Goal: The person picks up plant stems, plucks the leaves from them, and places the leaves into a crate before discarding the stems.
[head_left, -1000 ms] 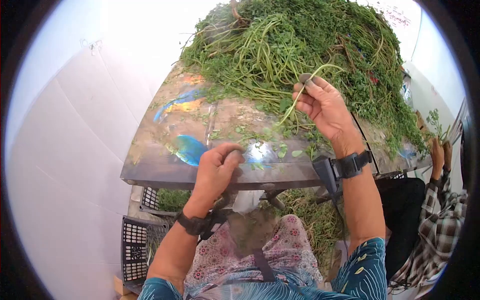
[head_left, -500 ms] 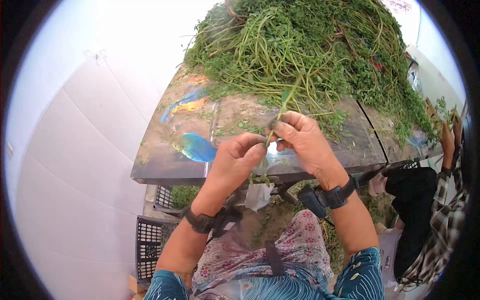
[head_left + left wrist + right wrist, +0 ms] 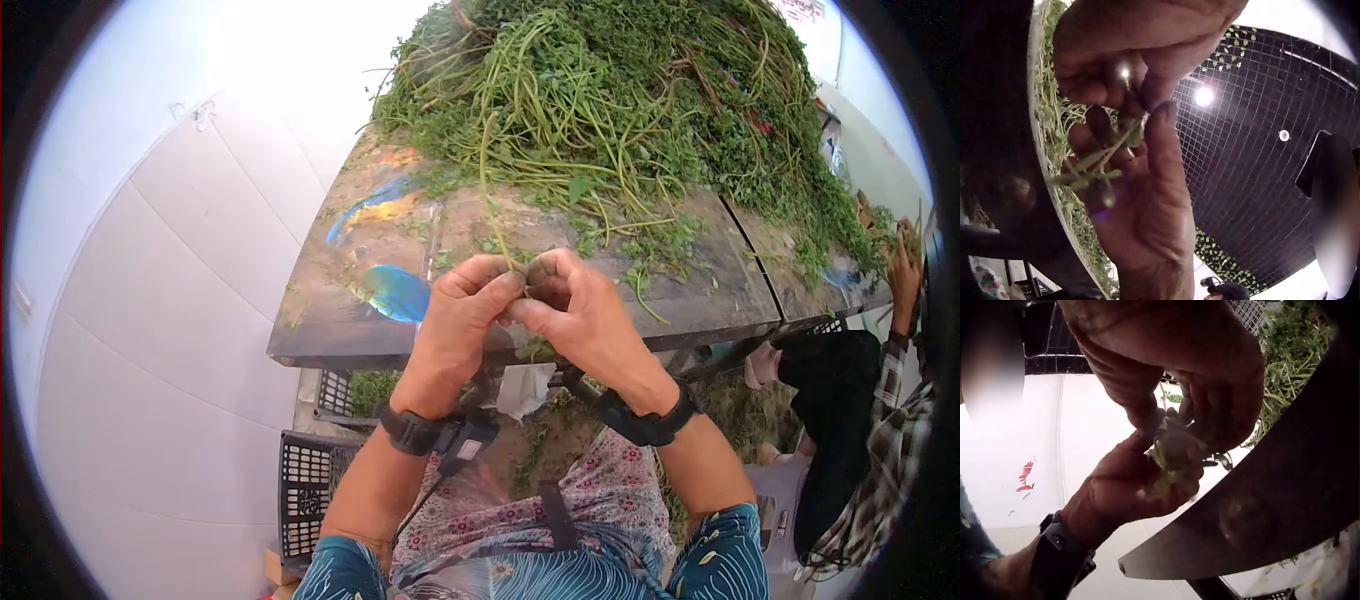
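Above the near edge of the table, the left hand [image 3: 465,315] and right hand [image 3: 585,315] meet at their fingertips. Between left thumb and fingers is pinched a green stem [image 3: 487,180], its upper length slanting up towards the heap. The right thumb and fingers pinch at the same stem's lower end. Leafy bits [image 3: 1169,464] show at the fingertips in the right wrist view. In the left wrist view a leafy sprig [image 3: 1100,159] crosses in front of the right hand [image 3: 1160,206]. Fingers partly hide the pinched part of the stem.
A big heap of green stems [image 3: 610,90] covers the back of the painted table [image 3: 340,330]. Black crates [image 3: 305,500] stand below at the left. Another person's hand [image 3: 905,280] is at the far right, and a white scrap [image 3: 524,390] hangs at the table's front.
The right hand came down from the heap with a stem to meet the left hand. The stem has since swung from leaning right to leaning left, and the left hand now pinches it.
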A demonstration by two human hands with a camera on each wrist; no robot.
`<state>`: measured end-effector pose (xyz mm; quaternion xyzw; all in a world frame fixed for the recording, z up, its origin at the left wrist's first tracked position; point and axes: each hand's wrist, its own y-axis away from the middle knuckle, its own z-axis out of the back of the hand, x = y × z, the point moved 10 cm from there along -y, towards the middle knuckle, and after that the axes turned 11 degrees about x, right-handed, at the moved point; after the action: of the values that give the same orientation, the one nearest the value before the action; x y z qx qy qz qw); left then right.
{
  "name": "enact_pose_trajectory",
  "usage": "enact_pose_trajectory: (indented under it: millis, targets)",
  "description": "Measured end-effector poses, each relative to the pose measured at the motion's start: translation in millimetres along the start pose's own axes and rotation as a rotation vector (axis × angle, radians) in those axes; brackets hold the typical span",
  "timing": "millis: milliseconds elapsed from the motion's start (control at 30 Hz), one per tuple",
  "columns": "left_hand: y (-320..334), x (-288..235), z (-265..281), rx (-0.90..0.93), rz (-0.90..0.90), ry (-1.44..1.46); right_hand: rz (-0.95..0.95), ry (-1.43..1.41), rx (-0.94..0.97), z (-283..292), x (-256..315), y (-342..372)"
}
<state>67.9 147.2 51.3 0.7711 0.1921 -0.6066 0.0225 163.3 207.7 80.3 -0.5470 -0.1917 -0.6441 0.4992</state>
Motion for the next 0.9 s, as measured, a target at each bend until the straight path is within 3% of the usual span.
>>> enact_pose_trajectory:
  millis: [100,200,300,500,600,700,800,900]
  targets:
    - [0.6,1.6,6.6,0.008,-0.012,-0.060,0.035,0.014,0.036,0.9,6.5,-1.3]
    - [1.7,5.5,10.1,0.022,0.008,-0.160,0.125,0.372,0.052,0.2,15.9,-2.2]
    - [0.2,6.2,8.3,0.023,0.020,-0.217,0.164,0.524,0.050,-3.5,20.2,-1.3]
    - [-2.3,7.4,10.5,0.011,-0.024,-0.126,0.032,0.452,0.089,-5.4,7.8,-5.2]
    - [0.6,10.0,14.3,-0.011,-0.018,-0.063,-0.076,0.190,0.184,-12.3,-3.0,-7.2]
    - [2.4,8.4,16.6,-0.019,-0.015,-0.024,-0.043,0.113,0.195,-16.5,-2.8,-8.9]
    - [2.7,11.4,19.1,-0.025,-0.005,0.022,0.000,0.339,0.141,-16.1,0.2,-11.4]
    - [3.2,14.4,21.5,-0.048,0.012,0.053,-0.023,0.358,0.118,-15.5,2.8,-11.6]
